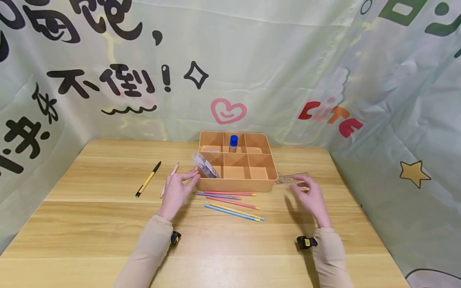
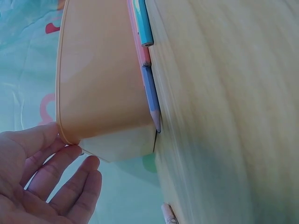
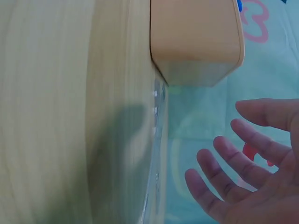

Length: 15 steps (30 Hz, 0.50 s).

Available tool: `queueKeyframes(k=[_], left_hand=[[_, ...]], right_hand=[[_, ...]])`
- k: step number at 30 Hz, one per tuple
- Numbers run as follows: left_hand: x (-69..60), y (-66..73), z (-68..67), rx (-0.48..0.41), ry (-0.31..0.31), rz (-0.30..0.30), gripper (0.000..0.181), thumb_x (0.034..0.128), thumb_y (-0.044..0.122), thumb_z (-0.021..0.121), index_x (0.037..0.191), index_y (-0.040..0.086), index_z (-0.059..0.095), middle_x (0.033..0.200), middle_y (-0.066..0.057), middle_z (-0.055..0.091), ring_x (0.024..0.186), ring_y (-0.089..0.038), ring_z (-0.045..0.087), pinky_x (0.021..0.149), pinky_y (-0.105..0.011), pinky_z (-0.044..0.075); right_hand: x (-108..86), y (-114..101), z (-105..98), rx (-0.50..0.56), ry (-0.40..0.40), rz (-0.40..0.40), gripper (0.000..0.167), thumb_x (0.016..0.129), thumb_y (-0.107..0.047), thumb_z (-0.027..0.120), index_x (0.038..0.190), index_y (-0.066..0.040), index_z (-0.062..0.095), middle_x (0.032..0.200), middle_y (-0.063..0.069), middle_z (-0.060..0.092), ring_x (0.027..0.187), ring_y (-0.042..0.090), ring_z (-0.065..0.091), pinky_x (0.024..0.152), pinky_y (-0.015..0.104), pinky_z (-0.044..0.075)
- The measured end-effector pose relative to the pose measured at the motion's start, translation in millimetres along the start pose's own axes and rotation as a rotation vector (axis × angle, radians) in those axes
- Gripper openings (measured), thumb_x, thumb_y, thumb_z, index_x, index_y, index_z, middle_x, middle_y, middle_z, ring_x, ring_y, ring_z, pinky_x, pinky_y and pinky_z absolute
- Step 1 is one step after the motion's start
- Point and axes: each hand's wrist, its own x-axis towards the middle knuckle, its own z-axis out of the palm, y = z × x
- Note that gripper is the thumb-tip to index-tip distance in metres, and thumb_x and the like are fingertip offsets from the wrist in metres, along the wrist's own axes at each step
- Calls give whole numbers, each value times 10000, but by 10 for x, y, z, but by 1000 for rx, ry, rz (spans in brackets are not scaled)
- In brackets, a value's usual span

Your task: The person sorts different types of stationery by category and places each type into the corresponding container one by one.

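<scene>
In the head view, an orange divided organizer box [image 1: 235, 185] stands on the table. Its compartments hold a blue-capped glue stick [image 1: 233, 143] and, leaning out at the left, a clear plastic case [image 1: 205, 165] with dark contents. My left hand [image 1: 177, 192] touches the box's front left corner; in the left wrist view the thumb and fingertips [image 2: 70, 151] meet the rim, other fingers loosely extended. To the box's right, my right hand [image 1: 309, 196] hovers with fingers spread, above a clear ruler [image 1: 286, 179]. In the right wrist view nothing lies within its fingers [image 3: 224, 149].
Several colored pencils [image 1: 234, 213] lie before the box. Left of it are a pink pencil [image 1: 174, 170], partly behind my left hand, and a yellow-and-black pen [image 1: 147, 180]. A printed cloth [image 1: 273, 80] hangs behind the table [image 1: 90, 224].
</scene>
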Motion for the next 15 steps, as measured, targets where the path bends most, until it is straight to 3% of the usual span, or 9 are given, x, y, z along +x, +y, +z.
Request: queueKeyframes(k=[4, 8, 15], left_hand=[[-2, -3, 2, 2, -2, 2, 253, 938, 246, 724, 1106, 58, 756, 1197, -96, 722, 1496, -356, 347, 1223, -648, 253], [1, -5, 4, 7, 0, 7, 263, 939, 257, 724, 1111, 61, 755, 1191, -95, 723, 1488, -358, 355, 1207, -654, 280], [0, 9, 1, 22, 9, 5, 268, 936, 273, 725, 1109, 70, 759, 1189, -86, 727, 1445, -375, 435, 1084, -704, 412]], right_hand=[[51, 66, -40, -42, -30, 16, 374, 973, -94, 622, 1308, 68, 586, 1366, 288, 571, 1173, 456, 581, 945, 340, 562], [144, 123, -108, -120, -64, 8, 375, 967, -86, 631, 1297, 85, 586, 1350, 340, 548, 1179, 503, 550, 972, 610, 535], [315, 287, -293, -249, -166, 54, 400, 984, -125, 617, 1336, 59, 563, 1418, 358, 479, 1245, 545, 488, 1011, 690, 450]])
